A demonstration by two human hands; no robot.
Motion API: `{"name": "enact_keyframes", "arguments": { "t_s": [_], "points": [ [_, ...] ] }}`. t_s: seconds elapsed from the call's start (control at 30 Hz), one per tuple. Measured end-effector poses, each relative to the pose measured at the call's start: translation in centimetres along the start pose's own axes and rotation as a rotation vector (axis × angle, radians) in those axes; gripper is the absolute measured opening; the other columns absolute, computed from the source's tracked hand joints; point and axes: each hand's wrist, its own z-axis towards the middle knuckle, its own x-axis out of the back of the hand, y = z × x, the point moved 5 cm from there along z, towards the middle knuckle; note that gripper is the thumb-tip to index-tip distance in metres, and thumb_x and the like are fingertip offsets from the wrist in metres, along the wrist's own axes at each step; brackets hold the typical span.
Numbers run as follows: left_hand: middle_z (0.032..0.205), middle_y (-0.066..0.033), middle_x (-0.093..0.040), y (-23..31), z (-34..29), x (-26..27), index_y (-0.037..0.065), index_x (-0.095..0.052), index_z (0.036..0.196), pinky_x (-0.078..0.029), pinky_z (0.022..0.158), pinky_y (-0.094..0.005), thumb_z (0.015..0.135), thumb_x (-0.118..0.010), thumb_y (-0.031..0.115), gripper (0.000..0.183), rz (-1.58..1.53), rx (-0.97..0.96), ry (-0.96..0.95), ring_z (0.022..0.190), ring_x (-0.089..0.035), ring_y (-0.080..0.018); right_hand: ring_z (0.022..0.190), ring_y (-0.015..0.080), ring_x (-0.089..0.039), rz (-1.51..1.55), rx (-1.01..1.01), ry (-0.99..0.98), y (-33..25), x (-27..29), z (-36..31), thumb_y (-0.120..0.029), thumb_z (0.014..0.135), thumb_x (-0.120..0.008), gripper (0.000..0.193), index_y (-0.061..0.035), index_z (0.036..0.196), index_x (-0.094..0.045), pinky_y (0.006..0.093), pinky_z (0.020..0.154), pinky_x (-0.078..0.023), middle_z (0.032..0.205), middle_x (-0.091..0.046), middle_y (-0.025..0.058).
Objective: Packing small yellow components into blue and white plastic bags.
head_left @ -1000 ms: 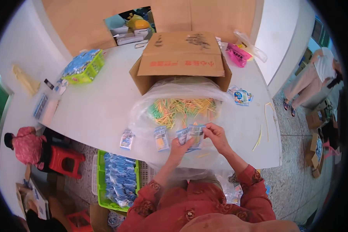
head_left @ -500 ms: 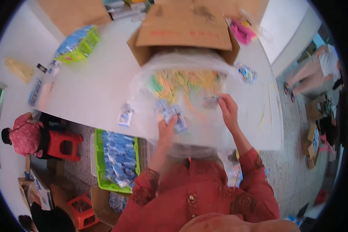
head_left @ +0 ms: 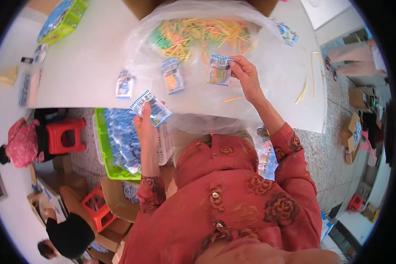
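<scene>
My left hand (head_left: 146, 132) grips a small blue-and-white plastic packet (head_left: 159, 115) near the table's front edge, above the crate. Higher and to the right, my right hand (head_left: 250, 79) pinches another packet (head_left: 218, 70) by its right side; coloured sticks show through its clear part. A similar packet (head_left: 172, 75) lies on the clear plastic sheet (head_left: 141, 53) between my hands, and one more packet (head_left: 124, 84) rests on the table to the left. Beyond my hands a heap of thin yellow, orange and green sticks (head_left: 207, 33) lies on the sheet.
A green crate (head_left: 100, 136) full of blue packets stands below the table's left front edge. Another green basket (head_left: 68, 24) sits far left on the white table (head_left: 83, 75). Red stools (head_left: 66, 134) and other people (head_left: 24, 141) are at the left. Loose yellow strips (head_left: 302, 92) lie right.
My left hand has moved left and nearer with its packet, toward the crate. The right hand's packet now shows clearly. The view has tilted down, so the cardboard box has mostly left the picture.
</scene>
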Motion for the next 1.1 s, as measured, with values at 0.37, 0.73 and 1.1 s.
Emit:
{"name": "enact_keyframes", "arguments": {
  "t_s": [0.37,0.73,1.1],
  "points": [
    [0.086,-0.0089,-0.066,0.1,-1.5,0.8,-0.003,-0.062,0.097,-0.05,0.068,-0.0262,0.09,-0.052,0.016,0.023,0.201,0.011,-0.109,0.073,-0.062,-0.0121,0.084,0.0072,-0.054,-0.15,-0.022,-0.252,5.7,-11.5,3.0,-0.012,0.09,-0.049,0.016,-0.0035,0.102,-0.056,0.0239,0.074,-0.045,0.09,-0.059,-0.0012],
    [0.08,-0.0056,-0.066,-0.4,-0.9,-4.2,-0.002,-0.065,0.092,-0.048,0.063,-0.0227,0.084,-0.06,0.012,0.016,0.185,-0.026,-0.26,0.069,-0.059,-0.0074,0.088,0.0121,-0.055,-0.296,0.159,-0.592,-5.1,-12.1,-2.2,-0.014,0.083,-0.057,0.03,-0.0024,0.11,-0.055,0.0272,0.081,-0.044,0.103,-0.059,0.0043],
    [0.082,-0.0012,-0.064,0.3,-2.5,-8.3,-0.001,-0.065,0.096,-0.044,0.066,-0.0198,0.081,-0.063,0.007,0.017,0.284,-0.144,-0.376,0.074,-0.055,-0.0049,0.071,0.0184,-0.057,-0.48,0.404,-0.502,-8.5,-10.0,-5.2,-0.008,0.074,-0.065,0.034,-0.0058,0.108,-0.057,0.0296,0.066,-0.047,0.089,-0.061,0.0085]
  ]
}}
